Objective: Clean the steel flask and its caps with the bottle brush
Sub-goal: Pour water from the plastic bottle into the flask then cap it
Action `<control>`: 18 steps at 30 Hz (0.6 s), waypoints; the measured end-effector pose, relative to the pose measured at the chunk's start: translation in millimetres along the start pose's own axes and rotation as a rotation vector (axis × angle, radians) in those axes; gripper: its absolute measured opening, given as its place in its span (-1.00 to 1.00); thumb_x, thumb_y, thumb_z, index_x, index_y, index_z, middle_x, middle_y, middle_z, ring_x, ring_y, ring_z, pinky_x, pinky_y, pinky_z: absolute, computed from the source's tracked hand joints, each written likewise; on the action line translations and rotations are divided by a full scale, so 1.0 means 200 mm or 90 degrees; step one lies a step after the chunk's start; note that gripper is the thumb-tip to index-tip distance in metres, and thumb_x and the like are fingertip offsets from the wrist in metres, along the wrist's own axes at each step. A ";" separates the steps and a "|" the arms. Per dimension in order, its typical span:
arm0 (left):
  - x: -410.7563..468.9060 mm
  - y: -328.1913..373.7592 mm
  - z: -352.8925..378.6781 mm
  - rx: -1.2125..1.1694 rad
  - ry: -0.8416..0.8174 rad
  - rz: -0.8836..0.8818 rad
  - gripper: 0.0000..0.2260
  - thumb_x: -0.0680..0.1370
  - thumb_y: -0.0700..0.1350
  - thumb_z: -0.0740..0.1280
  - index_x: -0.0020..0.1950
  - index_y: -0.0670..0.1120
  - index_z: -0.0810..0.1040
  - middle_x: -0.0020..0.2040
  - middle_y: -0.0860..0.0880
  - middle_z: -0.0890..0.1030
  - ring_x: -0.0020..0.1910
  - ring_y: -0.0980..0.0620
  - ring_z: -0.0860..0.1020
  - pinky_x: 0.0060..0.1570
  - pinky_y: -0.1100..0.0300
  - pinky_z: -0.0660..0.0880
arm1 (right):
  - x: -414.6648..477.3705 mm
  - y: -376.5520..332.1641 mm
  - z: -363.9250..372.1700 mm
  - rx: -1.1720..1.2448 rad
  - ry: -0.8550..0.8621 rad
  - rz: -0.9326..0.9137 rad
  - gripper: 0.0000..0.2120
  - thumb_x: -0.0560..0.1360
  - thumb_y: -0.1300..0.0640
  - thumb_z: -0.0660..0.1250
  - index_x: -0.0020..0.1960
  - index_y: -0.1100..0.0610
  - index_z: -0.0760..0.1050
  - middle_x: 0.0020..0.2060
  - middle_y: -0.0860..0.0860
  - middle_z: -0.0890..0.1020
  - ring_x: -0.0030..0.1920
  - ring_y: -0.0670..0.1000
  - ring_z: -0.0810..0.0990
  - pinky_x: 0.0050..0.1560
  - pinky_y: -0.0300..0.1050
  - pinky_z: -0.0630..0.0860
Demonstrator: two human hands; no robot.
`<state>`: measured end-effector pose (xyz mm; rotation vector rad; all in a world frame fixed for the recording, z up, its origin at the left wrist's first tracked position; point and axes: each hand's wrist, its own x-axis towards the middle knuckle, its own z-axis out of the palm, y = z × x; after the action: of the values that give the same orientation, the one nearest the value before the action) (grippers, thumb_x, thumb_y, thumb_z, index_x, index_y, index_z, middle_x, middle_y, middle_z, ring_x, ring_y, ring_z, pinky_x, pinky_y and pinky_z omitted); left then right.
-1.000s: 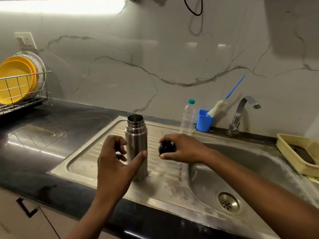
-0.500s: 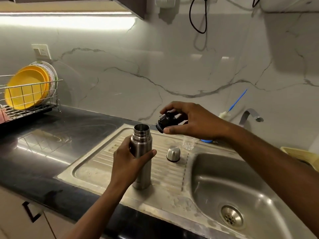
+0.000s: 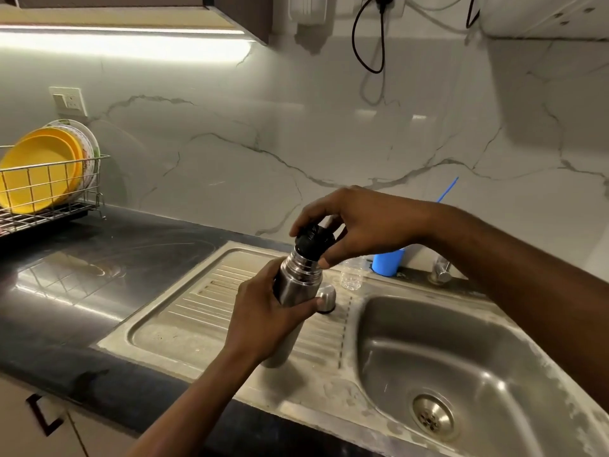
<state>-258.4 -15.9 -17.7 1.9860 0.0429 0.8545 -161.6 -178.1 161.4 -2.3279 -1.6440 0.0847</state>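
The steel flask (image 3: 294,282) is tilted to the right over the ribbed drainboard, its base near the steel. My left hand (image 3: 263,311) is wrapped around its body. My right hand (image 3: 359,222) grips the black inner cap (image 3: 313,242), which sits on the flask's mouth. The steel outer cap (image 3: 326,296) stands on the drainboard just behind the flask, partly hidden by it. Of the bottle brush only the blue handle tip (image 3: 447,190) shows above my right forearm; it stands in the blue cup (image 3: 389,261).
The sink basin (image 3: 461,354) with its drain (image 3: 432,417) lies to the right, the tap base (image 3: 440,272) behind it. A clear plastic bottle (image 3: 352,275) stands by the blue cup. At far left a wire dish rack (image 3: 49,189) holds yellow plates. Black counter (image 3: 82,258) surrounds the drainboard.
My right hand picked the black cap off the drainboard, raised it and brought it down onto the flask's mouth. My left hand closed around the flask and tilted it.
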 end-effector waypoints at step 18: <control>-0.04 0.10 0.15 0.016 -0.043 0.019 -0.41 0.33 0.19 0.67 0.30 0.16 0.58 0.08 0.24 0.69 -0.02 0.29 0.64 -0.01 0.31 0.61 | -0.10 0.00 -0.01 -0.062 -0.051 0.112 -0.61 0.43 -0.25 0.55 0.08 0.02 0.71 -0.23 -0.09 0.75 -0.26 -0.09 0.73 -0.16 -0.16 0.64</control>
<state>-252.9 -51.9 -15.2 2.0428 -0.0151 0.8096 -168.5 -196.9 162.2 -2.5699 -1.5069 0.1386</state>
